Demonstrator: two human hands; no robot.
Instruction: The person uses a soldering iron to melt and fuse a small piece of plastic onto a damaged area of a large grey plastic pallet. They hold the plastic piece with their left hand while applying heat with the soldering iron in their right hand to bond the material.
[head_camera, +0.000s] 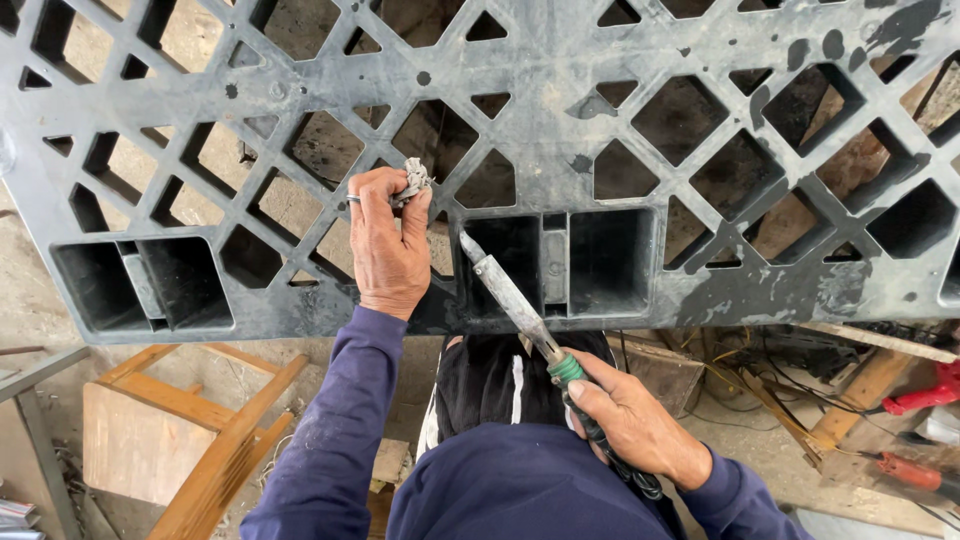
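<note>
Head view, left hand pinching grey scrap against pallet, right hand gripping soldering iron near its lower edge

A dusty concrete floor carries a wooden frame, planks and red tools.

— From where is the scene viewed?
— It is seen from a single head-worn camera, aimed steeply downward over the wearer's own dark blue sleeves.
— How near is it held?
— Closely: the frame is nearly filled by the grey latticed plastic pallet. No second view is provided.
</note>
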